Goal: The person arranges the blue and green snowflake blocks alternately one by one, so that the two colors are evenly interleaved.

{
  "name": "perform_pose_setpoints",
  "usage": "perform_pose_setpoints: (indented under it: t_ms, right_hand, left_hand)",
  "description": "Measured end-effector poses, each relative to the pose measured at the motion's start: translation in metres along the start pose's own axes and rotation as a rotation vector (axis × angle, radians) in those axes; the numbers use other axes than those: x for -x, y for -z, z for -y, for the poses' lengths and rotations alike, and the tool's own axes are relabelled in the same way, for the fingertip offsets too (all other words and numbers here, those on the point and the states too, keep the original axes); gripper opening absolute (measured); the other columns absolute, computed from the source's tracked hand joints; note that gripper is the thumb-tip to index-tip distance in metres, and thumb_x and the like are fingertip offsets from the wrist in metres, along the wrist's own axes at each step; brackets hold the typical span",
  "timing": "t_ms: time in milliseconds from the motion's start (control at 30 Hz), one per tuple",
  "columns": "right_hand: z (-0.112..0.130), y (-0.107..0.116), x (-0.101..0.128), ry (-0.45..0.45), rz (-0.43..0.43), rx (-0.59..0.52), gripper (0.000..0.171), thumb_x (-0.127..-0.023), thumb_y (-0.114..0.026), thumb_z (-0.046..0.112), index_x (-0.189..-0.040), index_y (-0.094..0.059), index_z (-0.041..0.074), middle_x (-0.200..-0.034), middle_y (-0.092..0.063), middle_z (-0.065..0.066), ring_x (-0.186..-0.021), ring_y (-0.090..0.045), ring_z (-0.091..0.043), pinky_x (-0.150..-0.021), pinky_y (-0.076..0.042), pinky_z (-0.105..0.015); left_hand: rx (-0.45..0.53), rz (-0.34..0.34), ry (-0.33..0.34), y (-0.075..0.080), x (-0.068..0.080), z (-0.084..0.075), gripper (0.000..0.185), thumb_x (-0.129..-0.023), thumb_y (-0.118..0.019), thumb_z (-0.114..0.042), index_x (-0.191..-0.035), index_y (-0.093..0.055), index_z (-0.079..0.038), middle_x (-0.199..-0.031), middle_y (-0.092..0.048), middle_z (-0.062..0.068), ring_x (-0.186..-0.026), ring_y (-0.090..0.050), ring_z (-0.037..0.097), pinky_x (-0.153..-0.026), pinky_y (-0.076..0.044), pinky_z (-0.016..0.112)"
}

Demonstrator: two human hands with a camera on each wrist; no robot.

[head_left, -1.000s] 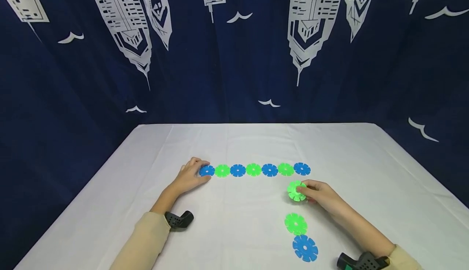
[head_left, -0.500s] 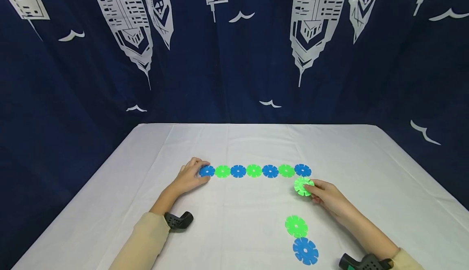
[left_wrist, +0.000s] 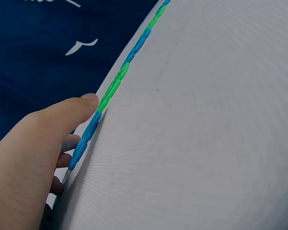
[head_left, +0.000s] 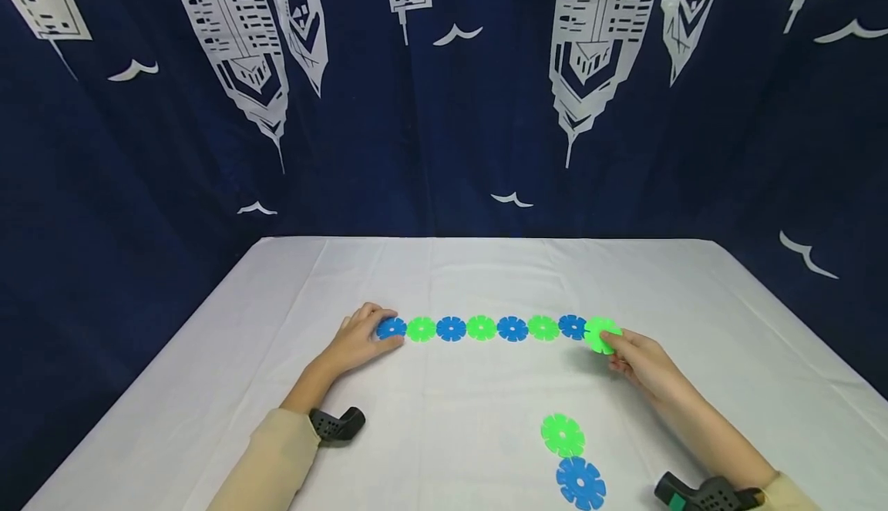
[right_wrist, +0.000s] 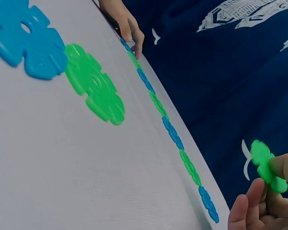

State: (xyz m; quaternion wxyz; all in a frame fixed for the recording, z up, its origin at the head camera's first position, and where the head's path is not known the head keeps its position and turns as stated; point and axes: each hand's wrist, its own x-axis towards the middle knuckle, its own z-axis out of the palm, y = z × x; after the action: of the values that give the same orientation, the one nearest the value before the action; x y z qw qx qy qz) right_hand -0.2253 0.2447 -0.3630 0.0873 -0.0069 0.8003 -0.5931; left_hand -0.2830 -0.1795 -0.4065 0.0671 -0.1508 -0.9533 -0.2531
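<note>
A row of several notched discs (head_left: pixel 482 327), alternating blue and green, lies flat across the white table (head_left: pixel 486 272). My left hand (head_left: pixel 361 337) rests at its left end, thumb and fingers holding the leftmost blue disc (head_left: pixel 391 328), seen edge-on as the blue disc (left_wrist: pixel 86 136) in the left wrist view. My right hand (head_left: pixel 641 361) pinches a green disc (head_left: pixel 600 334) at the row's right end, beside the last blue disc (head_left: pixel 572 327). In the right wrist view the green disc (right_wrist: pixel 266 165) is held slightly above the table.
A loose green disc (head_left: pixel 563 435) and a loose blue disc (head_left: pixel 580 483) lie near the front of the table, right of centre. A dark blue curtain (head_left: pixel 444 95) with white building prints hangs behind the table.
My right hand carried the green disc up and to the right, from below the row to its right end. The left hand stayed on the leftmost blue disc.
</note>
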Motion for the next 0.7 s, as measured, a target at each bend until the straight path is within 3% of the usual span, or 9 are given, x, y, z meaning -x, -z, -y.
perform_pose_setpoints:
  t_ms: [333,700]
  right_hand:
    - [-0.0054,0.0083,0.0011,0.003,-0.052,-0.003,0.026,-0.094,-0.045,0.037,-0.098,-0.048,0.012,-0.089,-0.044,0.009,-0.082,-0.049,-0.004,-0.074,-0.045,-0.017]
    - [-0.0072,0.0080,-0.0053,0.024,-0.040,0.016,0.030,-0.094,-0.043,0.038,-0.102,-0.044,0.009,-0.086,-0.045,0.006,-0.076,-0.047,-0.004,-0.071,-0.044,-0.019]
  left_hand:
    - [0.002,-0.001,-0.010,-0.0004,0.0012,-0.0034,0.053,-0.080,-0.062,-0.044,-0.122,-0.054,-0.014,-0.116,-0.050,0.006,-0.107,-0.047,0.020,-0.076,-0.028,0.029]
    - [-0.004,-0.016,-0.007,0.0004,0.0002,-0.0009,0.052,-0.079,-0.063,-0.041,-0.122,-0.054,-0.014,-0.116,-0.050,0.006,-0.108,-0.048,0.022,-0.079,-0.029,0.030]
